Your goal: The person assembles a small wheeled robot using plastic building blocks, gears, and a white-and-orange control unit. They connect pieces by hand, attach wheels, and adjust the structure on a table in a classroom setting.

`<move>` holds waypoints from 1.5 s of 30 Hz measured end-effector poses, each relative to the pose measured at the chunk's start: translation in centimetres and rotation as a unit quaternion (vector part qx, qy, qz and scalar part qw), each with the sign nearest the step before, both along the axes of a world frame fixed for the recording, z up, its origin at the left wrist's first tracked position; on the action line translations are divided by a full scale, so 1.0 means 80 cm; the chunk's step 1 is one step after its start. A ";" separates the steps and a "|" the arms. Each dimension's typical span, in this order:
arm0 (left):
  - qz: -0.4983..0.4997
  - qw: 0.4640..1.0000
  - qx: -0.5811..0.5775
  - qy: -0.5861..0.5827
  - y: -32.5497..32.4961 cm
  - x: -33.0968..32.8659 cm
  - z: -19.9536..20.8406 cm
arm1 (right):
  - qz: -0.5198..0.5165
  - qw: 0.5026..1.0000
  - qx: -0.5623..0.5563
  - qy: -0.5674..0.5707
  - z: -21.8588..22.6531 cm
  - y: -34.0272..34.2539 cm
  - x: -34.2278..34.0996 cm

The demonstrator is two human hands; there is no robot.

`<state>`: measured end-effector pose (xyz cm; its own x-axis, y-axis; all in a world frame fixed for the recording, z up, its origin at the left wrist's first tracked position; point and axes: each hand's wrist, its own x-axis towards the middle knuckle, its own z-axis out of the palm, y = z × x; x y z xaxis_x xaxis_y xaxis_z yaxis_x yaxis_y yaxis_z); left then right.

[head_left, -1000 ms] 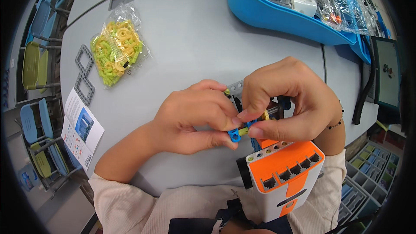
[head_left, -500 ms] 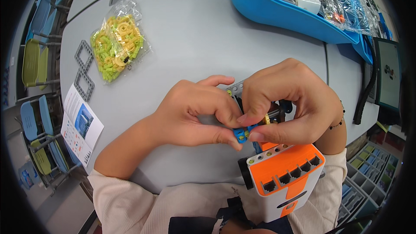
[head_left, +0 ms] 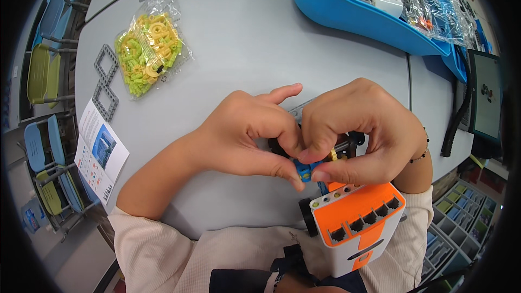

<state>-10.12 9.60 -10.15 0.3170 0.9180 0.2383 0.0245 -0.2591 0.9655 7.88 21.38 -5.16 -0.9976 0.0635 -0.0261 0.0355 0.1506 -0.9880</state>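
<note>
A small blue building-block connector piece (head_left: 305,172) with yellow-green bits sits between the fingertips of both hands. My left hand (head_left: 252,138) pinches it from the left, the little finger stretched away. From the right, my right hand (head_left: 361,133) grips it between thumb and curled forefinger. Just below is a white and orange controller block (head_left: 355,222) with a row of black ports, resting against my lap. Dark wheels and beams of the built model show partly behind my fingers; the hands hide most of that part.
A clear bag of yellow and lime pieces (head_left: 149,54) lies at the far left of the table. Beside it are grey beam frames (head_left: 106,84) and a printed leaflet (head_left: 101,152). A blue bin of parts (head_left: 347,19) stands far right, near a screen (head_left: 485,95).
Both hands stay on the blue piece with only slight finger shifts. My left hand has edged a little to the right, and the piece has turned slightly.
</note>
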 end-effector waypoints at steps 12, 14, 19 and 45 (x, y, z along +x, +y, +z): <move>0.042 0.996 0.077 0.035 0.003 0.001 -0.016 | -0.025 0.997 0.066 0.021 0.009 0.006 0.001; 0.047 0.989 0.115 0.078 0.005 -0.003 -0.019 | -0.036 0.994 0.077 0.061 0.014 0.009 0.006; 0.035 0.986 0.130 0.103 0.003 -0.004 -0.024 | -0.230 0.966 0.062 0.097 0.026 0.018 0.070; 0.215 0.937 0.140 0.236 -0.044 0.019 -0.022 | -0.572 0.800 0.030 0.181 -0.068 -0.200 0.138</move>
<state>-8.61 6.11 -11.92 0.0623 0.9076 0.4152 0.5917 -0.3686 0.7169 18.92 5.34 -10.63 -0.2278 0.9298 0.2890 -0.1028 0.2722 -0.9567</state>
